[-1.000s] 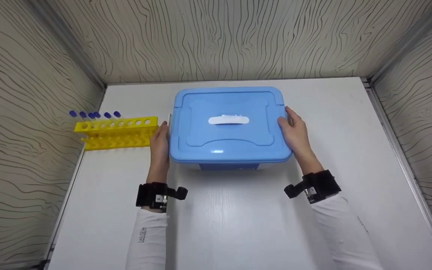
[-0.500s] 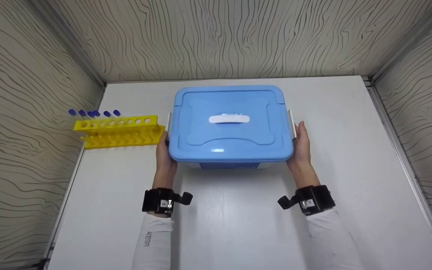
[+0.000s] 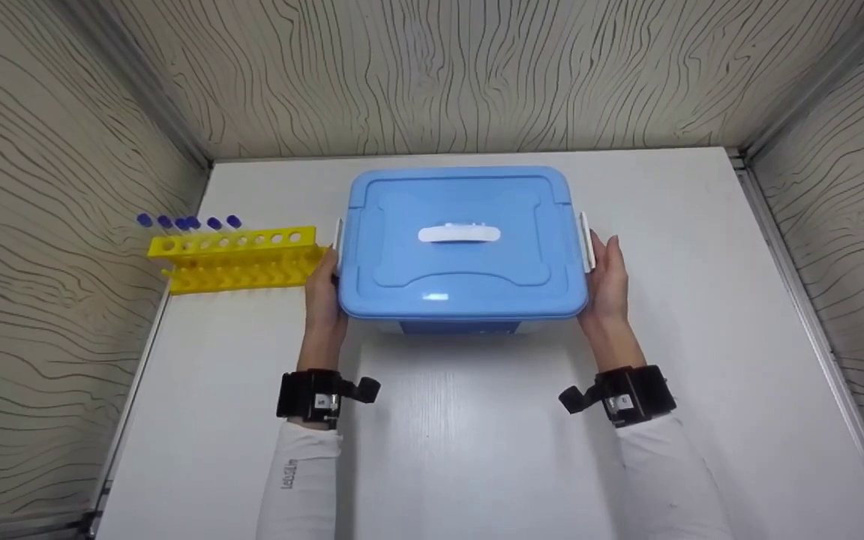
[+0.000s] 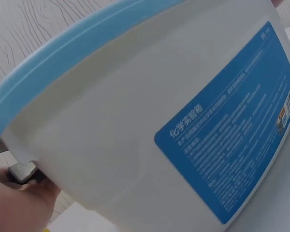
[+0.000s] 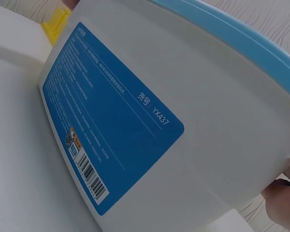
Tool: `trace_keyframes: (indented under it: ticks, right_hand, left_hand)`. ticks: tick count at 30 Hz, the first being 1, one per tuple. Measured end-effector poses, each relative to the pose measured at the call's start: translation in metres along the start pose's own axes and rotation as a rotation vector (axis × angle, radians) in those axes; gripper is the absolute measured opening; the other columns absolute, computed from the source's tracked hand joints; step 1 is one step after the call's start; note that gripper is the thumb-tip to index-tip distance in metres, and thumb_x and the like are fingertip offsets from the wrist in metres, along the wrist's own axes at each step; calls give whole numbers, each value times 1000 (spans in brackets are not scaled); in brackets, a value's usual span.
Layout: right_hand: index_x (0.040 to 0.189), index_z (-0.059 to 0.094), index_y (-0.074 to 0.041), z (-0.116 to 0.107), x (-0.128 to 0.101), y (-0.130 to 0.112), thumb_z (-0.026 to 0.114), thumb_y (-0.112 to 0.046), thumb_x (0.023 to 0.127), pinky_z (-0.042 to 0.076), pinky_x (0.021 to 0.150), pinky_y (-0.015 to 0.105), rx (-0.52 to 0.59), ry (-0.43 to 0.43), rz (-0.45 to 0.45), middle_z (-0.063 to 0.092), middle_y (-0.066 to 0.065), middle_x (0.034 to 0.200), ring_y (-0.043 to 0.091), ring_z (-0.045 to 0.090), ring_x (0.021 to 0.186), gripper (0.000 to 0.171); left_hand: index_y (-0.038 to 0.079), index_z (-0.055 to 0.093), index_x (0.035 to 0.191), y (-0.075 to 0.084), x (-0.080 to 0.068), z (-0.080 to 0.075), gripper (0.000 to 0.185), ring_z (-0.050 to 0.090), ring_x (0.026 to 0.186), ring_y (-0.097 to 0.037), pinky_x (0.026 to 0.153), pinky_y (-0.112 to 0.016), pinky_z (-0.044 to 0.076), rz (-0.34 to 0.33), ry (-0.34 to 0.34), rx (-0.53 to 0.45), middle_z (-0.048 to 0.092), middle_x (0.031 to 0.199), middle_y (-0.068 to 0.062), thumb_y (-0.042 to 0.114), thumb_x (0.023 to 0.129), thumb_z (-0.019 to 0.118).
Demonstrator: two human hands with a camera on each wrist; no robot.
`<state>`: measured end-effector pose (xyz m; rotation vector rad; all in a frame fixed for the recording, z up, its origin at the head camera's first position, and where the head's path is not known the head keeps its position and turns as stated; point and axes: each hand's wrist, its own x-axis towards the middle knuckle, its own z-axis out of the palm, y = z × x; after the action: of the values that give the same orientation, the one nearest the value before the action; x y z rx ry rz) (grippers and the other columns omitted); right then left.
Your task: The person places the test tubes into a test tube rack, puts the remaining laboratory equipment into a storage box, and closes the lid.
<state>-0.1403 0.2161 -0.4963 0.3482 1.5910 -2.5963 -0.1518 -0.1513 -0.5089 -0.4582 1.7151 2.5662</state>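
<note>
A white storage box with a blue lid and a white handle stands mid-table. My left hand lies against its left side by the white latch, which sticks outward. On the opposite side my right hand rests with straight fingers beside the other raised latch. The left wrist view shows the box wall, its blue label and my palm under the latch. In the right wrist view the same label fills the frame, with my hand at the corner.
A yellow tube rack stands left of the box, close to my left hand, with several blue-capped tubes at its far left end. The white table is enclosed by wood-grain walls on three sides.
My right hand dropped from the lid's right corner to the box side. White latches now stick out on both sides. Both hands slid a little farther along the box.
</note>
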Motion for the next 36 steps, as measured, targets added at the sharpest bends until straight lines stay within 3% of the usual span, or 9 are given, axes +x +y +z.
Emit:
trace_keyframes:
  ticks: [7, 14, 18, 22, 30, 36]
  right_hand:
    - [161, 7, -15, 5, -1, -7, 15, -56, 103, 5, 129, 33, -150, 33, -39, 4, -1, 170, 14, 0, 158, 71]
    - [160, 13, -13, 7, 1, -13, 36, -42, 105, 5, 129, 32, -436, 101, -75, 8, -2, 170, 12, 3, 157, 67]
    - [161, 8, -13, 7, 3, -15, 52, -34, 101, 8, 129, 35, -582, 114, -62, 6, 1, 169, 15, 3, 157, 77]
    - [160, 6, -11, 6, 2, -17, 62, -25, 97, 10, 128, 39, -682, 92, -72, 5, 7, 169, 21, 5, 157, 86]
    - [159, 7, -8, 8, -2, -17, 57, -21, 99, 11, 128, 42, -816, 55, -111, 7, 9, 168, 24, 5, 157, 80]
    - [159, 9, -5, 7, -3, -18, 54, -19, 100, 13, 128, 43, -868, 29, -141, 10, 11, 167, 25, 9, 156, 75]
  left_hand:
    - [12, 33, 155, 10, -2, 0, 59, 27, 152, -15, 125, -35, 25, -10, 51, 170, 29, 165, -2, 29, 101, 50]
    - [15, 30, 156, 11, -6, 6, 64, 27, 152, -16, 125, -35, 26, 47, 37, 395, 28, 165, -2, 25, 98, 54]
    - [15, 30, 157, 11, -4, 12, 62, 28, 152, -17, 124, -37, 28, 101, 11, 527, 29, 165, -1, 23, 98, 49]
    - [13, 29, 157, 9, -4, 14, 60, 26, 153, -17, 124, -38, 27, 138, -12, 594, 29, 165, -3, 23, 100, 45]
    - [15, 31, 156, 10, -10, 15, 54, 21, 155, -20, 126, -40, 23, 224, -52, 753, 25, 166, -5, 22, 103, 39]
    - [11, 36, 153, 13, -13, 17, 50, 26, 153, -25, 124, -43, 25, 294, -60, 863, 27, 165, -10, 18, 103, 37]
